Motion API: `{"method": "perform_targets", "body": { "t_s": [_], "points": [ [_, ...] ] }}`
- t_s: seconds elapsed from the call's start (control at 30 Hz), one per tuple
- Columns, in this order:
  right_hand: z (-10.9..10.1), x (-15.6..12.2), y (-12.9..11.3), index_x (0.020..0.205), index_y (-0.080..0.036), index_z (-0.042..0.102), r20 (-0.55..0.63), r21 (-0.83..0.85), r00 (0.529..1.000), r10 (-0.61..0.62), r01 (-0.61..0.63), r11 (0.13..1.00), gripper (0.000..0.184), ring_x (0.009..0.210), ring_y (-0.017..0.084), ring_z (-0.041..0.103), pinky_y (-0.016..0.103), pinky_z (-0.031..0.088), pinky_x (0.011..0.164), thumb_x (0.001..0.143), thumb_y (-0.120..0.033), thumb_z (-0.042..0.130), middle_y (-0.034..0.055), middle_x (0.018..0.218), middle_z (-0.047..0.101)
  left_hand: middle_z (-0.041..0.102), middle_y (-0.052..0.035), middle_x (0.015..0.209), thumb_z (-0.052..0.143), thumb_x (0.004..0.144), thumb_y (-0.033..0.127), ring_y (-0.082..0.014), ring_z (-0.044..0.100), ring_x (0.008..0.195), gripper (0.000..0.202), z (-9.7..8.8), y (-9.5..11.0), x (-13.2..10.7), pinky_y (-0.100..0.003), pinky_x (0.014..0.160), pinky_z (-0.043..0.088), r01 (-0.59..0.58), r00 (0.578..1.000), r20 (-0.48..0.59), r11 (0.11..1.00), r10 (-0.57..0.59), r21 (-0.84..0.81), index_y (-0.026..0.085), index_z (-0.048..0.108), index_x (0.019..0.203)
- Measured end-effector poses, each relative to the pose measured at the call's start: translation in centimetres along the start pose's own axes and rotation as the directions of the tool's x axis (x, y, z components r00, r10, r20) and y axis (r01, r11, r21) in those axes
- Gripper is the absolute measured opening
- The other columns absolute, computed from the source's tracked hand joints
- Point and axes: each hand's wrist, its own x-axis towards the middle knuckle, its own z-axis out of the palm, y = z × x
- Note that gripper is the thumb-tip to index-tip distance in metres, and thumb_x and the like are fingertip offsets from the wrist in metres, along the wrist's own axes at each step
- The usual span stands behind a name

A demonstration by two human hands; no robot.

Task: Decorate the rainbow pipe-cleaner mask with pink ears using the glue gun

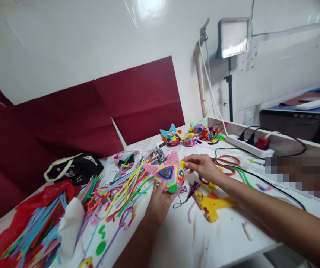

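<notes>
White power strip [247, 147] — red plug [262, 143] in it, panel lamp [234, 38] behind it, maroon sheeting [145, 100] and black bag [77, 172] to its left

the right fingers [192, 159] partly hide the small yellow piece [182, 163].

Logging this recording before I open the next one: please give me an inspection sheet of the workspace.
Surface: white table, with scraps near the front edge.
Job's things: pink figure, decorated with coloured strips; yellow piece beside its ear.
Clutter: loose strips, red bag and black bag on the left; glue gun below the right forearm; other figures at the back.
Hands: left hand holds the figure from below; right hand pinches the yellow piece.
Cables: power strip on the right with plugs in; black cable crosses the table.
Surroundings: pale wall, maroon sheet, lamp on a stand.
</notes>
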Motion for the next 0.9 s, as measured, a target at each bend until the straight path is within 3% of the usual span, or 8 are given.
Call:
{"method": "perform_targets", "body": {
  "t_s": [0.2,0.9],
  "points": [
    [-0.04,-0.11,0.23,0.080,-0.019,0.073,-0.016,0.032,1.000,0.007,-0.006,0.999,0.029,0.062,0.017,0.066,0.030,0.055,0.055,0.066,-0.044,0.076,0.0021,0.067,0.072,0.060,-0.0072,0.138,0.068,0.085,0.023,-0.0318,0.058,0.124,0.065,-0.39,-0.14,0.16,-0.061,0.107,0.041,0.004,1.000,0.026,1.000,-0.004,-0.013,0.035,0.040,0.143],
    [0.21,-0.73,0.30,0.074,-0.020,0.069,-0.021,0.119,0.997,0.081,-0.078,0.990,0.025,0.067,0.017,0.066,0.026,0.050,0.053,0.064,-0.040,0.079,0.0012,0.069,0.070,0.064,-0.0084,0.131,0.070,0.084,0.026,-0.0282,0.062,0.118,0.061,-0.26,-0.82,0.33,-0.056,0.108,0.042,-0.017,0.999,-0.049,0.998,0.020,0.052,0.030,0.043,0.138]
  ]
}}
